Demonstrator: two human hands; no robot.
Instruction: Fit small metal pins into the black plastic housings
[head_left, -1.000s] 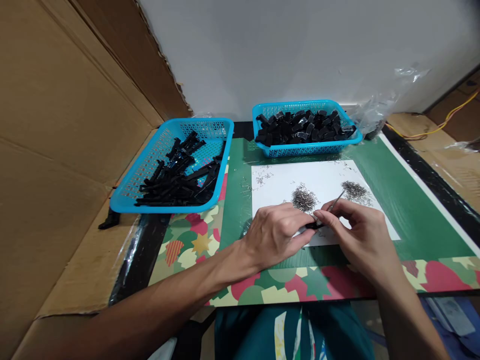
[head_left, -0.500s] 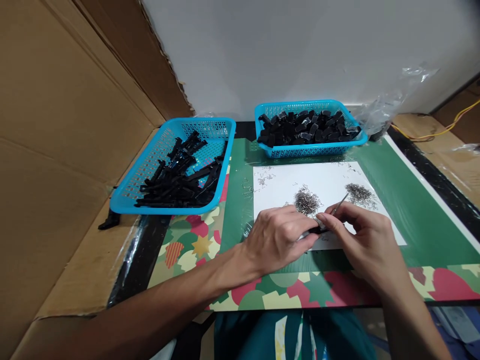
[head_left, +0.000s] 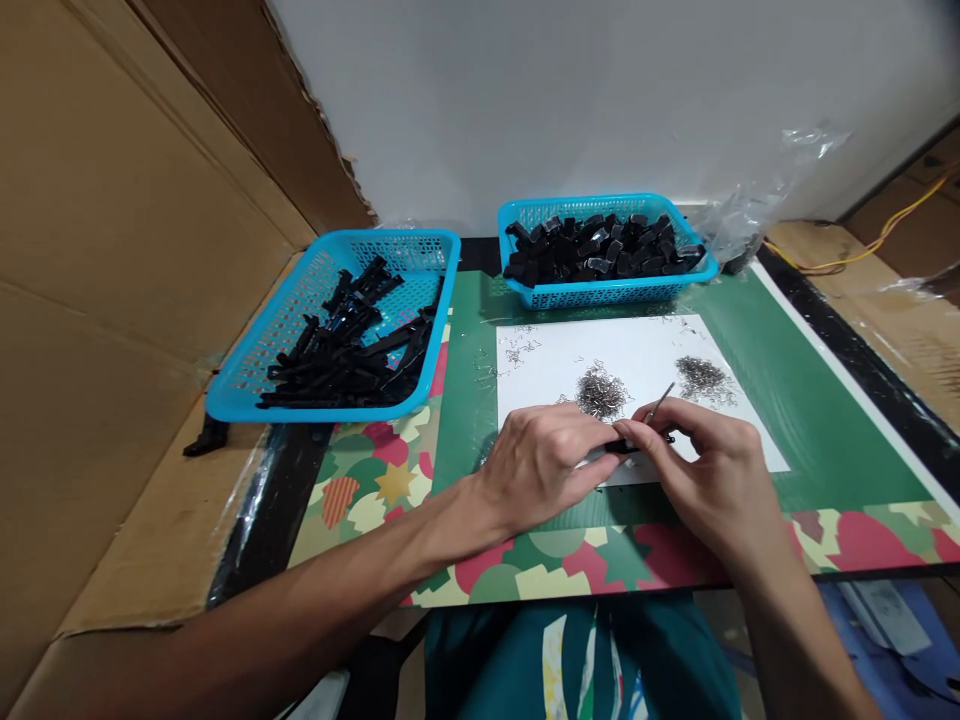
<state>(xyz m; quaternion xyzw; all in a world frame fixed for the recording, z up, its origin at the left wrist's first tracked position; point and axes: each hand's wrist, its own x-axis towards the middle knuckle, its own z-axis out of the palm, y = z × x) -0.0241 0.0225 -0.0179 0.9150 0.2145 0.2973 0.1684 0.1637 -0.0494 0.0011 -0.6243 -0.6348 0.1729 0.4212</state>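
Observation:
Low over the front of a white sheet of paper (head_left: 540, 375), my two hands meet at a small black plastic part (head_left: 621, 446). My left hand (head_left: 551, 455) is closed on that part, pinching it between thumb and fingers. Between the thumb and fingers of my right hand (head_left: 694, 450) is a thin metal tool (head_left: 661, 400), its shaft slanting up and away. The tool's lower end is hidden by my fingers. Just beyond my hands lies a pile of tiny metal springs or pins (head_left: 601, 391), with a second pile (head_left: 703, 376) to its right.
A blue basket (head_left: 330, 413) at left holds long black parts. Another blue basket (head_left: 615, 290) at the back holds shorter black pieces. Loose metal bits (head_left: 519, 350) lie on the paper's far left corner. Cardboard (head_left: 112, 300) walls the left side; a clear plastic bag (head_left: 742, 225) stands back right.
The whole view has shifted slightly, so everything sits a little further left and higher. Both hands remain together at the black part, with small finger movements.

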